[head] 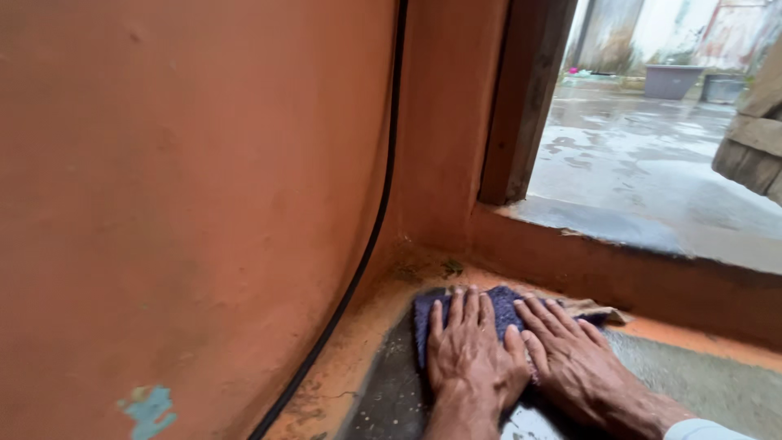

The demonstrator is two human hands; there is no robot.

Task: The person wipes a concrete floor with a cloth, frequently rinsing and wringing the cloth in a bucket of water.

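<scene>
Left hand (466, 352) flat, palm down, fingers spread wide and pressed on a blue cloth (498, 308), gripping nothing. Right hand (570, 354) same: flat, fingers stretched out toward 11 o'clock, lying on the cloth's right part, thumb side touching the left hand. White sleeve (705, 429) edge at the right wrist, frame bottom.

Cloth bunched on the floor (391, 399) in the corner, mostly under both hands, upper edge showing past the fingertips at 12 o'clock. Brownish scrap (593, 310) poking out at 2 o'clock from the cloth, just beside the right fingers.

Floor dark grey and wet-looking under the wrists, orange-stained strip along the wall base. Orange wall (187, 187) filling the 9 o'clock side, black cable (383, 187) running down it toward 7 o'clock. Raised orange doorstep (619, 277) at 1 o'clock from the hands, wooden door frame (525, 98) above it. Wet yard (643, 163) beyond, grey tubs (672, 81) far off at 1 o'clock.
</scene>
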